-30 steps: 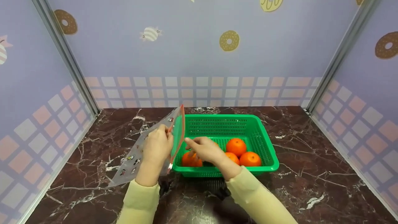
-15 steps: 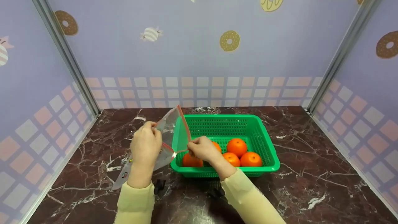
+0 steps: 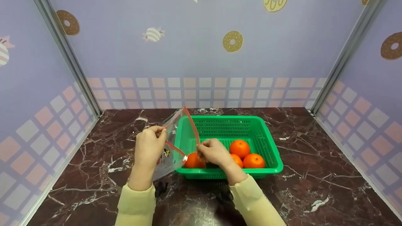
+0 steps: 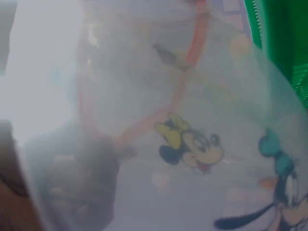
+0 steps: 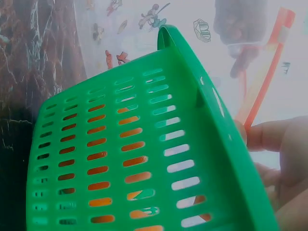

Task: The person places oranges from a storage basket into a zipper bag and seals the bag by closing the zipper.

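A clear zip bag (image 3: pixel 168 163) with a red-edged mouth and cartoon prints stands tilted between the hands, its mouth spread toward the right. My left hand (image 3: pixel 147 149) pinches one side of that mouth. The opposite red edge is pinched by my right hand (image 3: pixel 216 153), thumb against fingers (image 5: pixel 269 135), above a green basket (image 3: pixel 245 171). Several oranges (image 3: pixel 253 161) lie in the basket; one sits behind the bag's lower corner. In the left wrist view the bag's printed film (image 4: pixel 192 149) fills most of the picture and veils the left hand.
The dark marbled tabletop (image 3: pixel 314 175) extends around the basket. Patterned lilac panels (image 3: pixel 201 62) enclose the back and both sides. Dark objects (image 3: pixel 160 188) show under the wrists.
My right hand has taken hold of the bag's far edge and moved slightly right. The left hand moved back to the left, and the mouth spread wider. The oranges stayed in place.
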